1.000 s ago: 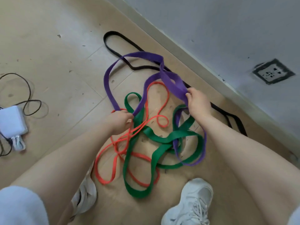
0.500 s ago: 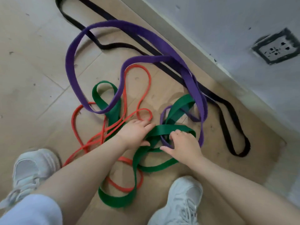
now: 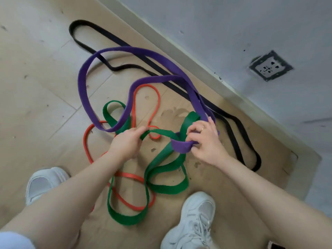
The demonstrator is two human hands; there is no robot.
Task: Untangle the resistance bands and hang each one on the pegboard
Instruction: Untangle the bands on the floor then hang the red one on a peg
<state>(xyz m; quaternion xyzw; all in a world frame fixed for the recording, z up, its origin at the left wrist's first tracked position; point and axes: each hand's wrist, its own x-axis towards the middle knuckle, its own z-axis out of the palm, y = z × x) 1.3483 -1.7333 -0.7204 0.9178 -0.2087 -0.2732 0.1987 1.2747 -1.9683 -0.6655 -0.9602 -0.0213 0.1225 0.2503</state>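
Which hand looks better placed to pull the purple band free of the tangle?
Probably the right hand: it already pinches the purple band. The left hand holds the green band.

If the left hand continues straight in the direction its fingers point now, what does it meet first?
Probably the small orange band loop just beyond the left hand, which grips the green band. Further on is the right hand holding the purple band. Depth is uncertain.

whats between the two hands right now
In the head view, a strip of the wide green resistance band spans from the left hand to the right hand, over bare floor.
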